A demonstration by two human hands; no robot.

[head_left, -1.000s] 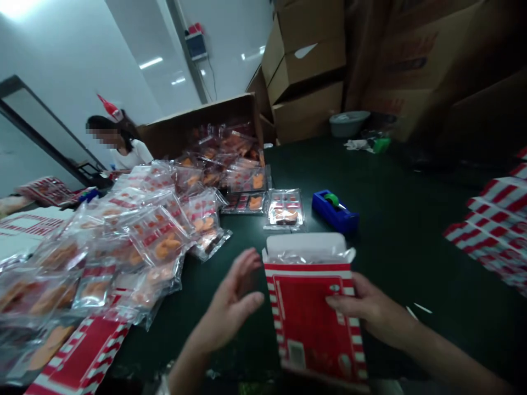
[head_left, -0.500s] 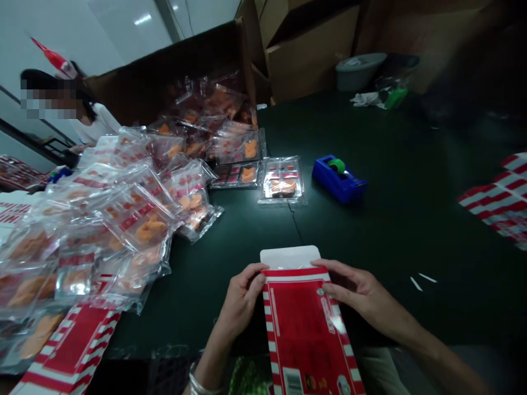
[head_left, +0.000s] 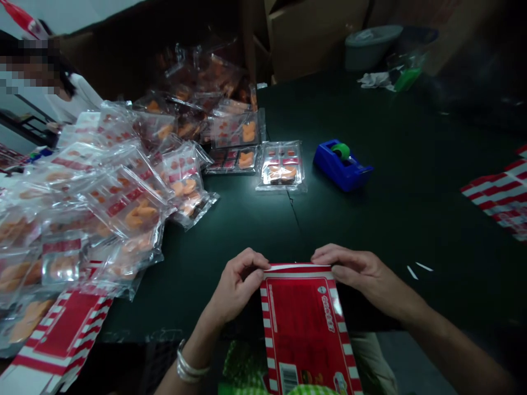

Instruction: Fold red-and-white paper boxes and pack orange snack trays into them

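A flat red box with red-and-white striped edges (head_left: pixel 302 323) lies at the near edge of the dark green table (head_left: pixel 411 164), reaching over my lap. My left hand (head_left: pixel 236 282) pinches its top left corner. My right hand (head_left: pixel 362 271) presses down on its top right corner. The white top flap is folded down and barely shows.
A heap of clear packets with orange pieces (head_left: pixel 123 186) covers the table's left side, and a single packet (head_left: pixel 281 170) lies in the middle. A blue tape dispenser (head_left: pixel 341 164) stands beyond. Striped boxes (head_left: pixel 504 200) lie at right, another (head_left: pixel 61 334) near left. A person (head_left: pixel 66 88) sits far left. Cardboard cartons (head_left: pixel 313 33) stand behind.
The clear bag sticking out of the box has gone inside. The white flap has been folded down. Both hands moved to the box's top corners, and the camera tilted downward.
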